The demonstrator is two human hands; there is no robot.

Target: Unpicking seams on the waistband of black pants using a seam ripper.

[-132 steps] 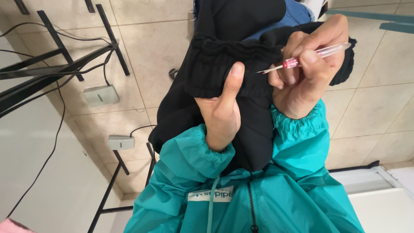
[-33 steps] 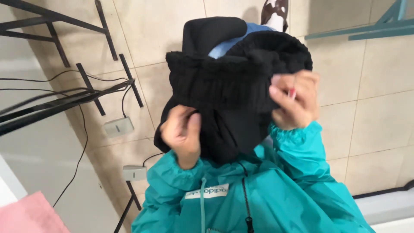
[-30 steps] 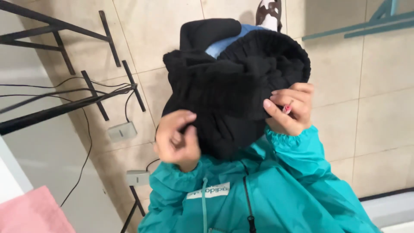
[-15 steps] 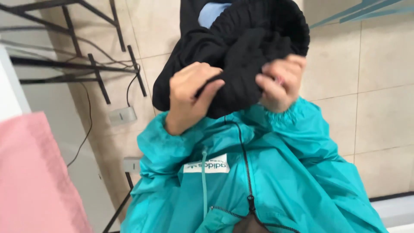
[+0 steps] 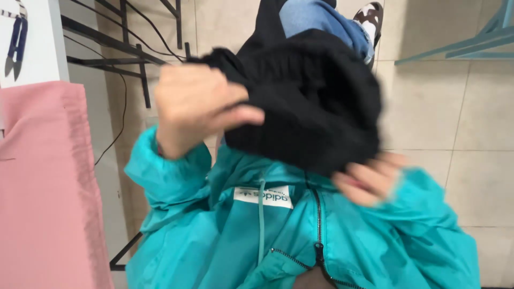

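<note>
A black knitted garment (image 5: pixel 310 101) hangs bunched in front of my teal jacket (image 5: pixel 257 235). My left hand (image 5: pixel 198 107) grips its upper left edge, thumb lying across the fabric. Blurred by motion, my right hand (image 5: pixel 369 179) sits at the garment's lower right edge, fingers curled against its underside. No tool shows in either hand. Beyond the garment I see my blue jeans leg (image 5: pixel 316 16) and a brown-and-white shoe (image 5: pixel 372 13).
A pink cloth (image 5: pixel 48 192) covers the surface at the left, with a white tabletop (image 5: pixel 37 37) and small blue snips (image 5: pixel 16 45) above it. Black metal frame bars (image 5: pixel 134 59) and cables run over the beige tiled floor (image 5: pixel 460 118). A teal metal frame (image 5: pixel 471 43) stands top right.
The pink-handled tool seen in my right hand earlier is out of sight. My left hand rose to the garment's upper edge, my right dropped below it, and the view swung left.
</note>
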